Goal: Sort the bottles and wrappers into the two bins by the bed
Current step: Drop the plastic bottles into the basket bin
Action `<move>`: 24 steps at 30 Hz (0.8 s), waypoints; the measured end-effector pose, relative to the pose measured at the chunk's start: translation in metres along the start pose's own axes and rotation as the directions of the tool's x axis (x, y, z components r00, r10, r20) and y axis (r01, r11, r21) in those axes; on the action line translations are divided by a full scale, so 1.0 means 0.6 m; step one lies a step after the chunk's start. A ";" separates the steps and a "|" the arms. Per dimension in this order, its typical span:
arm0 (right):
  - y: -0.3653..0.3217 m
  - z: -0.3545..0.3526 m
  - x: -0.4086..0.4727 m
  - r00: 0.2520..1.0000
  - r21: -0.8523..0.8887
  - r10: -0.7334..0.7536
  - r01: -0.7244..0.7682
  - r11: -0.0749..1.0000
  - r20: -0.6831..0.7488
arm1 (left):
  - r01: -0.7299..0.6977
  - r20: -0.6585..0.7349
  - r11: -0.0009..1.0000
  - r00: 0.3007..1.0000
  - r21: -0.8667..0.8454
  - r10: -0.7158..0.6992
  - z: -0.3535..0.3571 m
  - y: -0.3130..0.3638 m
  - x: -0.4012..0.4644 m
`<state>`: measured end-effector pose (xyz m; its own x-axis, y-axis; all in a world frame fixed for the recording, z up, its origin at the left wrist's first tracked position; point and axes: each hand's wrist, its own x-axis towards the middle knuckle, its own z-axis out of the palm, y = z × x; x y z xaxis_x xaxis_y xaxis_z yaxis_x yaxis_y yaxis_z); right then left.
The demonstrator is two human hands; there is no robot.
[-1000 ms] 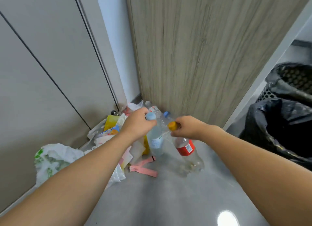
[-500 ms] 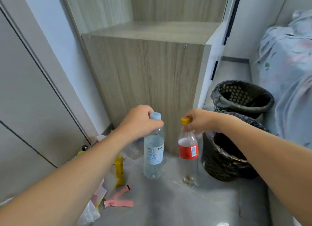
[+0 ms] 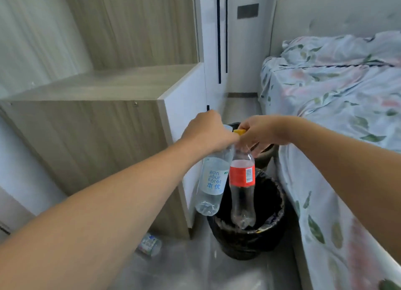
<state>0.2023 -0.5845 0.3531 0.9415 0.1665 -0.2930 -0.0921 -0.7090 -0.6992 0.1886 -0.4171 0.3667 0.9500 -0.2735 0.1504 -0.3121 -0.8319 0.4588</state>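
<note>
Centre frame, left hand point(image 3: 207, 133) clenched on water bottle point(image 3: 211, 184), right hand point(image 3: 259, 133) gripping red-labelled bottle point(image 3: 242, 187), both dangling over black bin point(image 3: 271, 229).

The grey floor point(image 3: 184, 268) carries a black-lined bin point(image 3: 245, 242) wedged between the wooden cabinet point(image 3: 86, 142) and the bed point(image 3: 338, 120), a second bin point(image 3: 263, 157) just behind it (mostly hidden), and one stray clear bottle point(image 3: 149, 245) lying by the cabinet's foot.

A low wood-grain cabinet with a white side panel point(image 3: 91, 124) stands at the left. At the right is a bed with floral leaf-pattern sheets point(image 3: 338, 98). The grey glossy floor point(image 3: 186, 272) lies between them.
</note>
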 end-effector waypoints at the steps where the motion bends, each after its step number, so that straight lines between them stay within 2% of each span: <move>1: 0.011 -0.021 0.001 0.999 0.007 -0.010 0.010 1.000 -0.048 | -0.020 -0.020 1.000 1.000 0.014 0.020 0.005 0.020 0.024; 6: 0.052 -0.113 0.016 0.949 -0.001 -0.067 0.070 0.998 -0.308 | -0.039 -0.151 0.999 0.988 0.030 0.043 0.027 0.081 0.122; 10: 0.091 -0.158 0.057 0.828 -0.121 -0.131 0.077 0.990 -0.545 | -0.057 -0.240 0.997 0.968 0.052 0.068 0.043 0.080 0.185; 12: 0.114 -0.169 0.083 0.776 -0.138 -0.134 0.060 0.989 -0.617 | -0.069 -0.263 0.996 0.962 0.048 0.079 0.054 0.070 0.217; 16: 0.153 -0.171 0.145 0.751 -0.144 -0.123 0.038 0.989 -0.649 | -0.041 -0.268 0.998 0.962 0.043 0.051 0.094 0.040 0.287; 21: 0.194 -0.177 0.247 0.815 -0.298 -0.178 0.007 0.955 -0.551 | 0.012 -0.191 1.000 0.982 0.027 -0.007 0.172 0.006 0.388; 24: 0.237 -0.177 0.300 0.842 -0.318 -0.161 -0.013 0.948 -0.515 | 0.026 -0.090 0.998 0.996 0.048 -0.022 0.233 -0.015 0.450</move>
<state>0.3930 -0.7283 0.2703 0.9745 -0.0988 0.2017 0.0031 -0.8921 -0.4519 0.4477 -0.5509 0.2806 0.9527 -0.2107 0.2188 -0.2868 -0.8611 0.4198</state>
